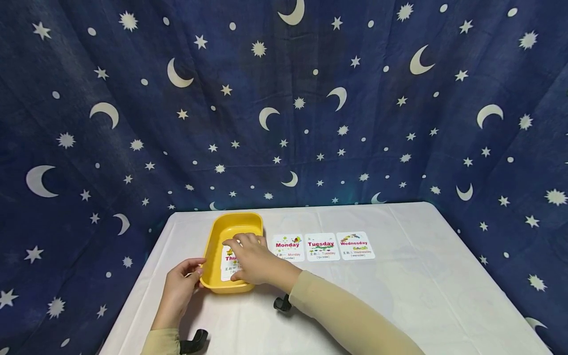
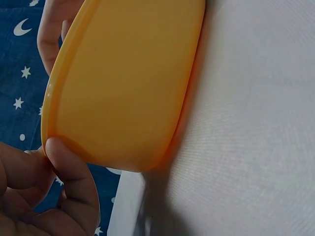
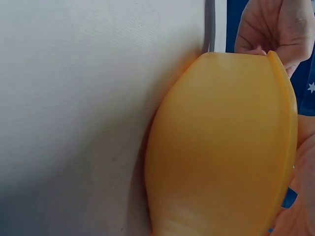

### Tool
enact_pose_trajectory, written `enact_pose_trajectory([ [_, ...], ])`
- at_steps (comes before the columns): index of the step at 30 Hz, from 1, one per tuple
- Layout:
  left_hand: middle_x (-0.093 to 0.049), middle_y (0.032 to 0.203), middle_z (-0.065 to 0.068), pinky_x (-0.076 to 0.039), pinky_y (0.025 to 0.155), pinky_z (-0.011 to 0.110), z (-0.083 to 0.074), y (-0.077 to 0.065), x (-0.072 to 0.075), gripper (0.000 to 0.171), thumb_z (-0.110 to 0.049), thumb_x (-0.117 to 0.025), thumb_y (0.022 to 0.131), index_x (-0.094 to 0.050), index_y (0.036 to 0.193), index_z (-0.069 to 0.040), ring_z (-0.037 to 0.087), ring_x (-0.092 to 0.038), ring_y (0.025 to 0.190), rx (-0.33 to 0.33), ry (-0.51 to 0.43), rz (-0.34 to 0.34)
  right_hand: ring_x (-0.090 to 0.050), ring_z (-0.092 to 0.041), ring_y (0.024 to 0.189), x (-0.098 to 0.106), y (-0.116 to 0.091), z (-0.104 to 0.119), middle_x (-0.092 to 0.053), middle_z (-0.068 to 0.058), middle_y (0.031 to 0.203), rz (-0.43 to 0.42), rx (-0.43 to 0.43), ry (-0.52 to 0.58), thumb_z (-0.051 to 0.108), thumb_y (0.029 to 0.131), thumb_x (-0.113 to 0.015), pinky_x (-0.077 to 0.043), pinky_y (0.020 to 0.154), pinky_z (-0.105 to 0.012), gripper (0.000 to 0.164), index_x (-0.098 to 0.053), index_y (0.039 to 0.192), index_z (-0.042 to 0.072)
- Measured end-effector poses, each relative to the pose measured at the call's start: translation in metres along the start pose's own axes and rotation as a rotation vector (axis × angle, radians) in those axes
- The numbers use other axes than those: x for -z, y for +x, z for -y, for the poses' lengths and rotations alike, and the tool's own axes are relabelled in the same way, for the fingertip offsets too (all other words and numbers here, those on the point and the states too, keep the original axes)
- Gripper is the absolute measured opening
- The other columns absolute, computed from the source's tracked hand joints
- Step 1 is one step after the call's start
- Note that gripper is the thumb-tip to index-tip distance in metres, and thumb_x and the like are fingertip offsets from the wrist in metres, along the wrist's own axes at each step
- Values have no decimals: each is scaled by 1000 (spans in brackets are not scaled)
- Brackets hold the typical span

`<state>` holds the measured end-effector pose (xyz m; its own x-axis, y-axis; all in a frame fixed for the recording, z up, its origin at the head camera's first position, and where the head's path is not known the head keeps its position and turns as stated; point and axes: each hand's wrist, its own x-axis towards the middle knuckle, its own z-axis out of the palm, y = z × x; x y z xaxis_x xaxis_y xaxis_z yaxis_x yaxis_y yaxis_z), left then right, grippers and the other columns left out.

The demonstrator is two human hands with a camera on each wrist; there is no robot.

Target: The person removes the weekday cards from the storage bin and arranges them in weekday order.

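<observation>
My left hand [image 1: 181, 286] pinches the left rim of a yellow plastic tray [image 1: 230, 220]; the left wrist view has the thumb [image 2: 69, 162] against the outer wall. Reaching over the tray's right side, my right hand [image 1: 253, 259] holds a white card [image 1: 230, 268] inside it, fingers by the upper edge and thumb by the lower one. "Thu" shows on that card, and the hand covers its right part. In the right wrist view the tray wall [image 3: 221, 137] hides most of the right hand [image 3: 302, 196].
Right of the tray, a Monday card [image 1: 288, 248], a Tuesday card [image 1: 321, 246] and a Wednesday card [image 1: 356, 245] lie in a row on the white-covered table [image 1: 399, 291]. Behind the table hangs a dark blue curtain [image 1: 310, 123] with moons and stars.
</observation>
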<state>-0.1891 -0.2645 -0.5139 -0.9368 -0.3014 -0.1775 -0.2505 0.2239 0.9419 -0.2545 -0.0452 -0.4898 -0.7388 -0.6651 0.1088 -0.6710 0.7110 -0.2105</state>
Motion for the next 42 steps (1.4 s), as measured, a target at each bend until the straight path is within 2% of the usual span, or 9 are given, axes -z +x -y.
enact_pose_trajectory([
  [8, -55, 103, 9, -57, 62, 22, 2, 1, -1, 31, 3, -61, 105, -65, 136, 6, 14, -58, 72, -16, -4, 2, -44, -27, 147, 1, 11, 12, -46, -2, 160, 31, -32, 24, 56, 85, -88, -43, 113, -51, 95, -38, 163, 35],
  [14, -56, 103, 9, -58, 63, 22, 3, -2, 0, 31, 3, -60, 106, -64, 137, 6, 14, -58, 74, -4, -18, -1, -45, -24, 143, -1, 17, 18, -48, 1, 157, 70, -51, 2, 54, 84, -90, -42, 111, -47, 96, -37, 162, 36],
  [21, -55, 103, 9, -58, 62, 24, 2, -3, 0, 31, 2, -60, 106, -64, 136, 6, 14, -59, 73, -13, -13, -9, -46, -23, 142, -5, 23, 19, -50, 2, 155, 97, -52, -9, 51, 84, -90, -42, 110, -48, 95, -37, 162, 36],
  [28, -54, 102, 8, -58, 63, 24, 2, -2, 0, 30, 4, -58, 106, -65, 136, 6, 14, -58, 73, -5, -29, -5, -46, -22, 139, -6, 27, 17, -52, 0, 151, 148, -78, -17, 39, 84, -92, -42, 114, -48, 94, -37, 161, 37],
  [34, -54, 102, 8, -58, 63, 24, 2, -1, 1, 30, 4, -58, 106, -65, 135, 6, 14, -58, 74, -11, -28, -1, -47, -22, 131, -6, 30, 16, -53, -1, 148, 198, -114, -24, 31, 84, -93, -43, 110, -46, 93, -39, 159, 36],
  [42, -54, 101, 8, -58, 62, 25, 2, 1, 0, 30, 5, -58, 105, -66, 134, 6, 14, -58, 70, -21, -26, -7, -46, -25, 128, -3, 34, 15, -54, -4, 145, 247, -168, -31, 17, 91, -82, -46, 116, -52, 75, -44, 153, 34],
])
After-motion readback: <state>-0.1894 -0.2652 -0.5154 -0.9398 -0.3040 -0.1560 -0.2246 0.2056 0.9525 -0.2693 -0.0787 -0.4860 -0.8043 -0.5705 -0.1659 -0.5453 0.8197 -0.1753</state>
